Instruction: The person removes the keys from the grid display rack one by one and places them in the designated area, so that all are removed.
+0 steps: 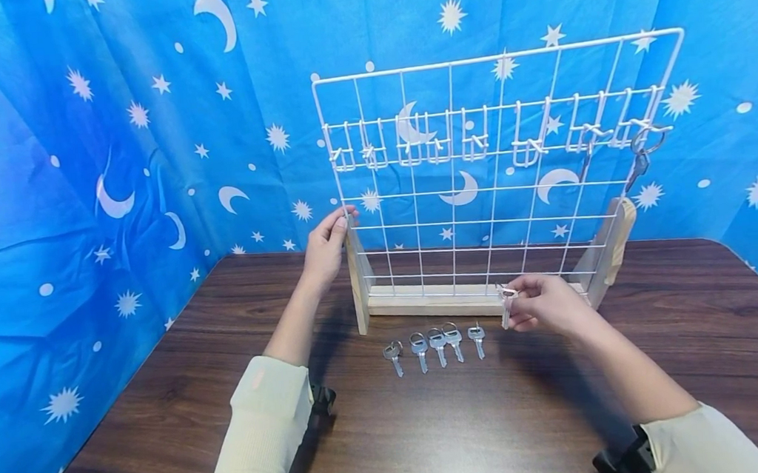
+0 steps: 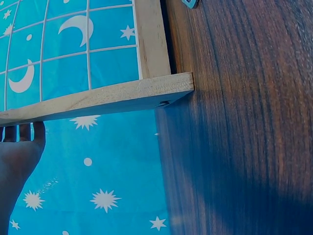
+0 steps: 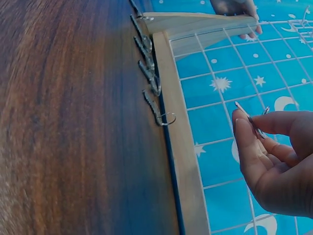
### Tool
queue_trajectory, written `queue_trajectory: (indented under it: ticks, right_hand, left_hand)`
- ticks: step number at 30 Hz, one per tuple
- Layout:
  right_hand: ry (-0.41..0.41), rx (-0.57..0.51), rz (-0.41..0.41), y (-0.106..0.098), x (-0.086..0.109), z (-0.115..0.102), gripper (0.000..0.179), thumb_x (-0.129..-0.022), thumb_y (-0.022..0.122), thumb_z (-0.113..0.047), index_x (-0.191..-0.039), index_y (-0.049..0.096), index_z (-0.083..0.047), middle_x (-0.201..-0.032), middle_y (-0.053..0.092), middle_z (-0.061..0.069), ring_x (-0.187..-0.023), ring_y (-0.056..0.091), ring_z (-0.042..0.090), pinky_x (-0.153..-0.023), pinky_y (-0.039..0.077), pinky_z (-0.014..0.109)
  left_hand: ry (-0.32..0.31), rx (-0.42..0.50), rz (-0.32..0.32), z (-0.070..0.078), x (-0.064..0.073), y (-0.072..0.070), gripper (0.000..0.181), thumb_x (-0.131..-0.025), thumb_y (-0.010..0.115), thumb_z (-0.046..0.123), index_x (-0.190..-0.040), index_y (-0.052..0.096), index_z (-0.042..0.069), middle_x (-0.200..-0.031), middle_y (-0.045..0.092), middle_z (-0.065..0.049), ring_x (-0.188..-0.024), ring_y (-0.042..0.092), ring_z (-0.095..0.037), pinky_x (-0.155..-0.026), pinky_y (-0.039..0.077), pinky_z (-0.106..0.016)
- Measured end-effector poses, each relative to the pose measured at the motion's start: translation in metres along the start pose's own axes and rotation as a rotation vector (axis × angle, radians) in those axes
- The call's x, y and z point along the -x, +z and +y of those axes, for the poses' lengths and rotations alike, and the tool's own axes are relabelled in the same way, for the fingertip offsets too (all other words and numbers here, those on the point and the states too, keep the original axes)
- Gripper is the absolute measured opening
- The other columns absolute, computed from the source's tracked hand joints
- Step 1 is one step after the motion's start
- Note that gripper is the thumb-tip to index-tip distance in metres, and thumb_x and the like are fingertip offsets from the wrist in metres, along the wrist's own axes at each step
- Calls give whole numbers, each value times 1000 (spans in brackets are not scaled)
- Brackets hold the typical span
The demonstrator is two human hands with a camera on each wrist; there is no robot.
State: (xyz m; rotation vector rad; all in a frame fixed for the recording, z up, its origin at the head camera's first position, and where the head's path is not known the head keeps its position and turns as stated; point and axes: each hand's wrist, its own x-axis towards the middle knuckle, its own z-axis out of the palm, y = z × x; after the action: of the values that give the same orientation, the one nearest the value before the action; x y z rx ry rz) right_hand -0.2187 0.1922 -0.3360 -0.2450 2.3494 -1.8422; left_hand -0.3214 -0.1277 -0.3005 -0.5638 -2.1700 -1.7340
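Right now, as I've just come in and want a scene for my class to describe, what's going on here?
A person's right hand pinches a key in front of a white wire grid. The left hand grips the grid's wooden stand at its left side. Five ringed keys lie in a row on the table, and two hanging keys are on hooks toward the grid's right end.

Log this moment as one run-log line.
right hand: pinches key | left hand: grips rack | table: five keys lying | rack's right end: keys hanging
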Motion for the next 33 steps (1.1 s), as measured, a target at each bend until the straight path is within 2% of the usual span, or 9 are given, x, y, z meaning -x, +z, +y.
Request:
queue_trajectory:
  ticks: [7,20,28,33]
  right_hand:
    - [66,-13,-49,2,-5,9,30,-87,51,8,-112,41,21,-72,58,6,-60,63,13,-60,56,32]
    - [115,122,-68,8,-14,23,21,-81,53,7,-100,50,15,-69,60,8,-56,62,15,-56,55,33]
    - [207,156,-98,13,-16,31,12,-81,54,8,-93,54,11,-63,61,8,-55,61,16,-54,54,31]
    - [215,197,-89,16,-17,35,12,-82,56,7,-93,55,10,-64,61,7,-56,62,15,-54,54,31]
  left_hand:
    - [12,8,7,-1,0,0,36,-101,39,23,-128,53,6,-123,58,-11,-113,53,-21,-97,41,-34]
    - [8,6,12,0,0,1,37,-101,38,21,-129,51,1,-124,57,-12,-113,53,-23,-98,40,-33]
    - [23,26,14,-1,-2,1,35,-101,39,18,-127,52,-1,-123,56,-16,-113,54,-27,-97,41,-34]
    - [12,16,17,-2,-2,1,35,-101,39,19,-127,53,1,-123,57,-14,-113,54,-24,-97,42,-33]
